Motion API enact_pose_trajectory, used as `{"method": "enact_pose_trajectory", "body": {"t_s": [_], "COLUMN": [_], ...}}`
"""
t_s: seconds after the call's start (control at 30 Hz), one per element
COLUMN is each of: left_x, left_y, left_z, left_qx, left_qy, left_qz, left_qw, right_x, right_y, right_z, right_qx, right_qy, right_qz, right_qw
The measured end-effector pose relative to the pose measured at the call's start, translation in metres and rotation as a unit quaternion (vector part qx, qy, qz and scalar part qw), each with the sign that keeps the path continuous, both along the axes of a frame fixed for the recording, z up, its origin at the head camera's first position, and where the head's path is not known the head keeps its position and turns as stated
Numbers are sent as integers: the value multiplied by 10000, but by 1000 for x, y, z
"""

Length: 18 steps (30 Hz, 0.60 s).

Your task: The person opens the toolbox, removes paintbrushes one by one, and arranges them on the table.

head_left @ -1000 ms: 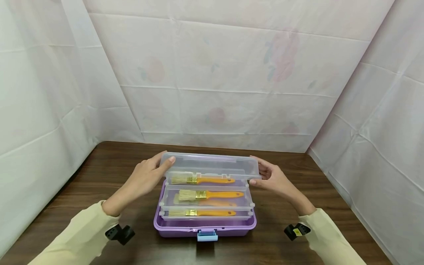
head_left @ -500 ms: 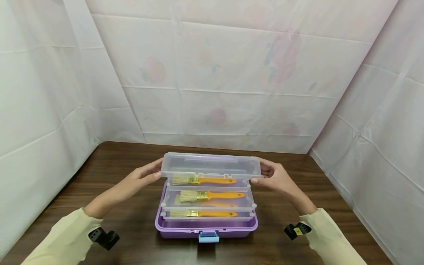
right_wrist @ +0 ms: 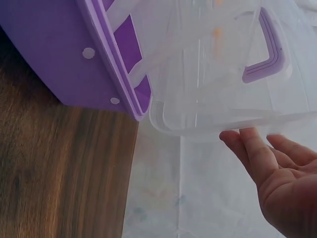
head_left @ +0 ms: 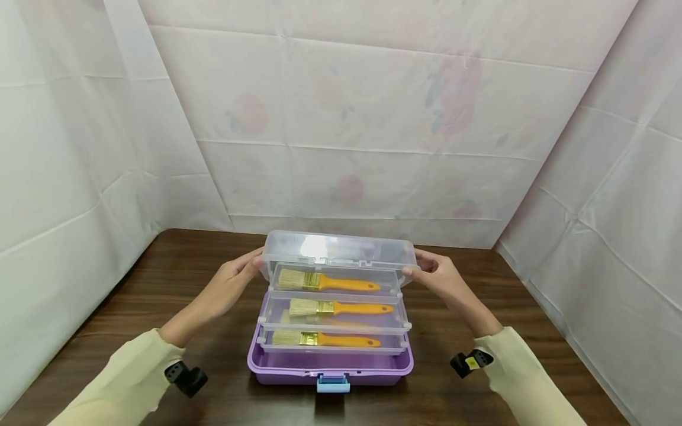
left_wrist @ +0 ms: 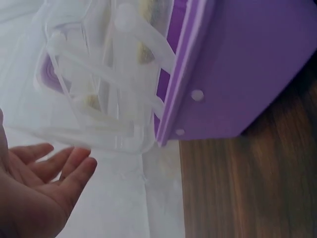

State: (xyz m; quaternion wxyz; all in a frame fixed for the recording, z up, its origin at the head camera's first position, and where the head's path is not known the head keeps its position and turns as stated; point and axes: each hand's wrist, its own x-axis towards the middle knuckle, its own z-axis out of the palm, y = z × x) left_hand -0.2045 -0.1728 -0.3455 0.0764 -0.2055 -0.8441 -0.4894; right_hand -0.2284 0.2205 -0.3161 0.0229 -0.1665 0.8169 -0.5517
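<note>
A purple plastic toolbox (head_left: 277, 375) stands on the table with its clear lid (head_left: 351, 245) raised and tilted back. Three stepped clear trays (head_left: 389, 322) show inside, holding paintbrushes (head_left: 348, 284) with yellow handles and pale bristles. My left hand (head_left: 226, 287) holds the lid's left end, thumb at the front corner. At the opposite end, my right hand (head_left: 439, 278) has its thumb on the front edge and its fingers behind. Both wrist views show the fingers fairly straight, tips right at the lid's outer face.
A light blue latch (head_left: 333, 387) sticks out from the box's front. Dark wood table (head_left: 176, 266) surrounds the box. White patterned cloth (head_left: 346, 118) hangs behind and at both sides. Black wrist cameras (head_left: 186, 378) sit at both sleeves.
The lid has swung up and back, and the top tray's brush shows more fully. My left hand shifted outward, then came back to the lid's corner; my right hand rose slightly.
</note>
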Motion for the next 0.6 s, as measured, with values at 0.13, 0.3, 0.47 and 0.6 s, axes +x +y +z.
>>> {"method": "enact_pose_trajectory", "body": {"t_s": [0.13, 0.3, 0.47, 0.6], "left_x": [-4, -8, -12, -15], "left_y": [4, 7, 10, 11], "left_z": [3, 6, 7, 7], "left_qx": [24, 183, 402, 555], "left_qy": [23, -88, -182, -161], "left_qz": [267, 736, 1073, 1114], "left_qw": [9996, 9971, 9933, 9921], "right_x": [-4, -9, -14, -15], "right_y": [-2, -5, -6, -7], "right_z": [-1, -2, -7, -15], "right_qx": [-106, -133, -21, -507], "right_qy": [-23, -6, 99, 286], "right_qz": [-140, -321, -406, -131], "right_qw": [9998, 9994, 9991, 9982]}}
